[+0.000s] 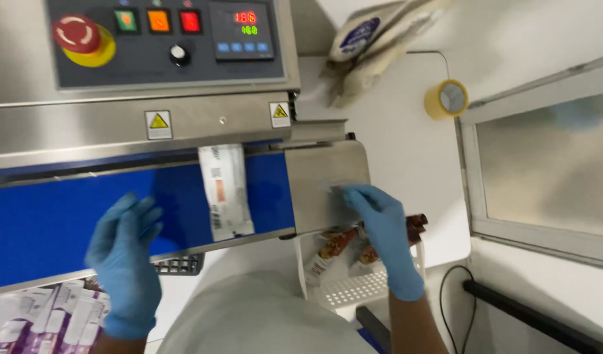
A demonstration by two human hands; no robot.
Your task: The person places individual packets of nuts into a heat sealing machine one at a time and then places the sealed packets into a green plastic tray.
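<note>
A flat white packet (226, 191) lies on the blue conveyor belt (46, 223) of a steel sealing machine, its top end under the machine's sealing head. My left hand (124, 252), in a blue glove, hovers over the belt's near edge with fingers apart and holds nothing. My right hand (380, 226), also gloved, rests its fingertips on the steel outfeed plate (318, 183), touching a small clear piece there. Whether it grips that piece is unclear.
A white perforated basket (360, 288) below the plate holds red and white packets. A stack of purple and white packets (46, 318) sits bottom left. The control panel (170, 39) is above. A tape roll (446, 98) and bags lie on the white table. A black cable (458, 295) runs at right.
</note>
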